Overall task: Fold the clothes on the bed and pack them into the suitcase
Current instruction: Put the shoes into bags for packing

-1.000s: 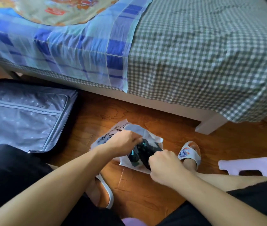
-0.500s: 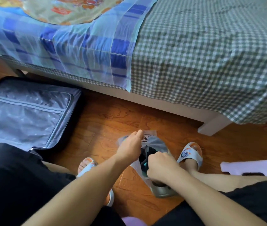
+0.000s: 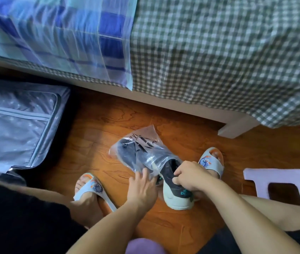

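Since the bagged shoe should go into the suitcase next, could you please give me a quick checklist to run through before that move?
1. Right hand grips the sneaker at its collar: ok.
2. Left hand holds the plastic bag at its mouth: ok; whether it pinches the film, cannot tell.
3. Sneaker fully inside the bag: not ok; heel and sole stick out.
4. Bag closed: not ok.
5. Suitcase lies open on the floor to the left: ok.
6. Room in the packing half: cannot tell; only the zipped lining side shows.
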`<state>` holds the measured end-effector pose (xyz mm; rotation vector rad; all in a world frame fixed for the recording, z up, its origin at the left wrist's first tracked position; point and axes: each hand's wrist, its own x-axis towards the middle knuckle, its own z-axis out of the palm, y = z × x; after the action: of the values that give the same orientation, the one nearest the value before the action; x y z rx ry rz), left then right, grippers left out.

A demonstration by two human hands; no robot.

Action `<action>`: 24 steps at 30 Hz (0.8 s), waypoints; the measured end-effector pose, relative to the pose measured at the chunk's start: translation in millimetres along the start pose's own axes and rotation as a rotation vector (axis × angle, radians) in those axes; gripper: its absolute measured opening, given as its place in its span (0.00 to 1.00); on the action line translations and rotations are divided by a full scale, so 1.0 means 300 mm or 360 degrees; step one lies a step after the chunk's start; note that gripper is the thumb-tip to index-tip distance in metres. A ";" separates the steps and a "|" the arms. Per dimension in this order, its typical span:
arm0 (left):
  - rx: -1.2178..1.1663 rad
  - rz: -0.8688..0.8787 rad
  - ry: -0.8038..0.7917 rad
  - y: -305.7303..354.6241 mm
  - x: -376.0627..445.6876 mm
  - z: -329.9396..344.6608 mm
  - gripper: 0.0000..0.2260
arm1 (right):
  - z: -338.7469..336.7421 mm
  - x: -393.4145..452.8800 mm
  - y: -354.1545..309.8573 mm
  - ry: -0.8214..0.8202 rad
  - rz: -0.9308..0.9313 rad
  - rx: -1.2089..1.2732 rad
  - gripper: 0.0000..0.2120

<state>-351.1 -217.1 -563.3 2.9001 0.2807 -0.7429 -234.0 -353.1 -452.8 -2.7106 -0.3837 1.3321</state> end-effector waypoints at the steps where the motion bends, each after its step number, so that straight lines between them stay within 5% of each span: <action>1: 0.0026 0.0040 0.0007 0.011 0.028 0.008 0.19 | 0.002 0.007 0.024 0.0007 0.0030 0.0001 0.12; 7: 0.0156 -0.0095 0.0005 -0.041 0.147 -0.023 0.12 | 0.032 0.040 0.108 0.0112 0.0150 -0.0078 0.07; 10: 0.0191 -0.0026 0.0047 -0.123 0.181 -0.007 0.19 | 0.050 0.063 0.098 0.0094 0.0182 0.0223 0.08; 18: -0.0333 -0.0285 0.0033 -0.084 0.250 0.094 0.15 | 0.072 0.119 0.078 0.0058 0.0234 0.0967 0.04; 20: -0.0359 -0.0274 0.0005 -0.089 0.253 0.107 0.13 | 0.068 0.122 0.075 0.0079 0.0210 0.0903 0.07; 24: -0.0106 -0.0139 -0.0044 -0.154 0.206 0.078 0.15 | 0.107 0.105 0.029 0.0259 0.0167 0.0098 0.13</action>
<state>-318.4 -167.2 -617.5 2.8282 0.4233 -0.7706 -239.2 -353.9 -498.3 -2.7956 -0.1849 1.1150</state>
